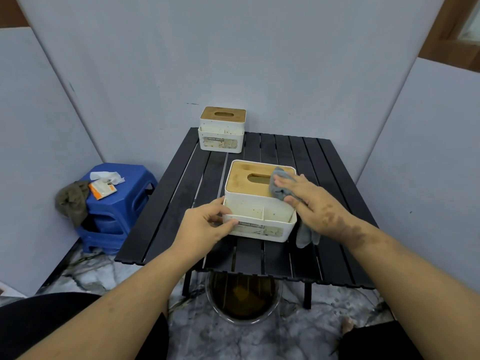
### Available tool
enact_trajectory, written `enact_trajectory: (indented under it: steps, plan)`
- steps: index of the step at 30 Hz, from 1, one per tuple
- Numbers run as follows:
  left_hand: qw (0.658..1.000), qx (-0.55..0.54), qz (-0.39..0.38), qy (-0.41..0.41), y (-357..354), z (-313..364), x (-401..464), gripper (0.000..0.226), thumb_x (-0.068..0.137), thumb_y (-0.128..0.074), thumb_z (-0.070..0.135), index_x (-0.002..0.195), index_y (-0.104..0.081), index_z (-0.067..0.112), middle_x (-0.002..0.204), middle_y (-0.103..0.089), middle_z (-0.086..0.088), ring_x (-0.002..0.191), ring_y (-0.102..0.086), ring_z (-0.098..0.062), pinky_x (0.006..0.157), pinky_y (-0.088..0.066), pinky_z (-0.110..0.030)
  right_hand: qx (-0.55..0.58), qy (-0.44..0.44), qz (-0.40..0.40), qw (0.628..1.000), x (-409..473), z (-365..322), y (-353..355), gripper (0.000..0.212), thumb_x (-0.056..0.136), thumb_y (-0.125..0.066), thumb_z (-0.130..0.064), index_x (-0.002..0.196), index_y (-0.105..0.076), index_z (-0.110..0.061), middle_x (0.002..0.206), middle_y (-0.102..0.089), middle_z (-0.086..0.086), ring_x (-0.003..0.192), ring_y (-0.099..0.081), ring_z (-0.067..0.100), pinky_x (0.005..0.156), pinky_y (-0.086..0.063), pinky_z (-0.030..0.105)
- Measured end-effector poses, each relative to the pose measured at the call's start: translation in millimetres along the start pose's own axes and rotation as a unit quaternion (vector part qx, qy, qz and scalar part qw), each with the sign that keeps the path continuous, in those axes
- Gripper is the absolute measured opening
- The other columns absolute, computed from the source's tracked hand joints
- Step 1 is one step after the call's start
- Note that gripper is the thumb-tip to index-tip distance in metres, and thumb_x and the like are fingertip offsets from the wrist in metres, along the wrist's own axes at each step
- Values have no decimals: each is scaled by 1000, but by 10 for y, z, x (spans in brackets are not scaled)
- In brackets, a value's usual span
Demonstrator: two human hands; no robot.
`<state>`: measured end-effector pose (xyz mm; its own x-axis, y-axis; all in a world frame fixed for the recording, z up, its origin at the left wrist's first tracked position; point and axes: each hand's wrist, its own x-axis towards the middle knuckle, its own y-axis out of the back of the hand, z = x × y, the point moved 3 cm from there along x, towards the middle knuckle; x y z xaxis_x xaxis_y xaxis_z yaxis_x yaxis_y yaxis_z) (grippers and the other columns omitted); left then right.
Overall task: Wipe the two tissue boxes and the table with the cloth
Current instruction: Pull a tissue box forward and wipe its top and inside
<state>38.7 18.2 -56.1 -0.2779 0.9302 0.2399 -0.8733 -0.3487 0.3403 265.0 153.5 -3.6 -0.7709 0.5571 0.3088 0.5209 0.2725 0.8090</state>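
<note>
Two white tissue boxes with wooden lids stand on a black slatted table [332,250]. The near tissue box [255,203] sits mid-table, speckled with stains. My left hand [207,224] grips its front left corner. My right hand [309,203] presses a grey cloth [281,183] flat onto the right side of the wooden lid; the cloth's tail hangs down beside the box's right wall to the table. The far tissue box [222,129] stands at the table's back left edge, untouched.
A blue plastic stool [117,209] at the left carries an olive rag [72,201], an orange-and-white packet and a white tissue. A round bin [244,297] sits under the table's front edge. Grey panels wall in the back and both sides.
</note>
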Motion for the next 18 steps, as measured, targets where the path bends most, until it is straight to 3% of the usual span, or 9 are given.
enact_trajectory:
  steps: [3, 5, 8, 13, 16, 18]
  plan:
    - [1000, -7, 4, 6, -20, 9, -9, 29, 88, -81, 8, 75, -75, 34, 134, -66, 19, 96, -76, -13, 80, -64, -29, 44, -77, 7, 996, -7, 83, 130, 45, 102, -49, -15, 146, -43, -15, 148, -32, -18, 151, -10, 10, 125, -9, 37]
    - [1000, -13, 4, 7, -30, 13, -14, 33, 88, -81, 8, 73, -74, 37, 128, -67, 27, 97, -76, -14, 79, -64, -28, 39, -84, 4, 996, 27, 65, 108, 44, 102, -49, -16, 146, -44, -14, 147, -32, -19, 151, -7, 11, 125, -9, 38]
    - [1000, -5, 16, 6, -48, 7, -16, 27, 87, -81, 8, 74, -75, 31, 132, -65, 22, 95, -77, -14, 80, -64, -28, 40, -66, 13, 997, 58, -37, -7, 42, 102, -49, -19, 144, -47, -12, 150, -35, -11, 151, -6, 16, 125, -8, 39]
    - [1000, 1, 20, -22, -67, 18, -5, 24, 87, -81, 6, 75, -73, 26, 122, -74, 15, 85, -75, -14, 75, -64, -32, -120, 23, -44, 992, 124, -394, -299, 58, 98, -32, -39, 150, -39, -14, 159, -31, -1, 152, -13, 22, 123, -1, 31]
    - [999, 5, 19, -31, -48, 10, 5, 28, 87, -81, 6, 75, -73, 30, 117, -75, 11, 86, -75, -16, 75, -65, -35, -161, 43, -59, 984, 157, -381, -308, 59, 99, -34, -46, 153, -33, -22, 161, -27, -6, 152, -11, 23, 124, -6, 37]
    - [1000, 0, 16, -25, -42, -2, 3, 28, 87, -81, 7, 75, -73, 31, 121, -74, 12, 88, -76, -15, 76, -64, -34, -204, 45, -62, 976, 147, -247, -263, 61, 95, -32, -61, 152, -26, -39, 162, -20, -15, 152, -10, 24, 122, -6, 45]
